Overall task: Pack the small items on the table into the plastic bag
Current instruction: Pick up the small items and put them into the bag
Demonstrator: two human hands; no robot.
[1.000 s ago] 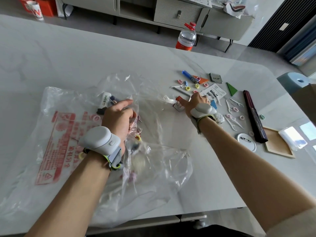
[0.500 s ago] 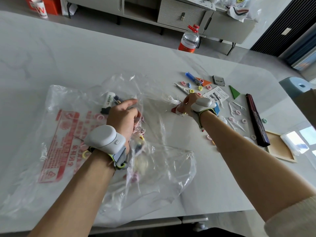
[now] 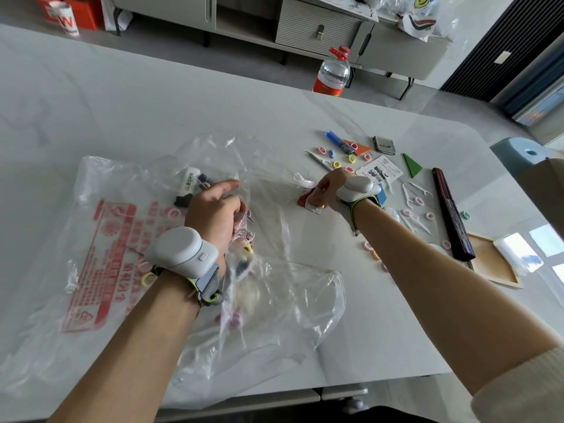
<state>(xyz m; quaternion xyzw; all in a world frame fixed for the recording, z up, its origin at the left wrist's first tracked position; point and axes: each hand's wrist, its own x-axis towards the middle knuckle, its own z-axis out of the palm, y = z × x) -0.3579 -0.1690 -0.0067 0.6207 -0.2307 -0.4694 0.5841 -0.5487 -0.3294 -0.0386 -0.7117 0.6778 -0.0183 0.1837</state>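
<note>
Grips: left hand (image 3: 213, 213) pinches plastic bag (image 3: 274, 288); right hand (image 3: 328, 190), palm down, seemingly clutches red packet (image 3: 305, 201).

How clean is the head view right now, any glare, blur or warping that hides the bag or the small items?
Head view: wide-angle warp bends the table edges; bright window reflections sit at the right edge; the plastic bag crinkles catch highlights, muddying its contents; the items near the left hand look soft through the film; the right hand and loose rings beyond stay sharp.
</note>
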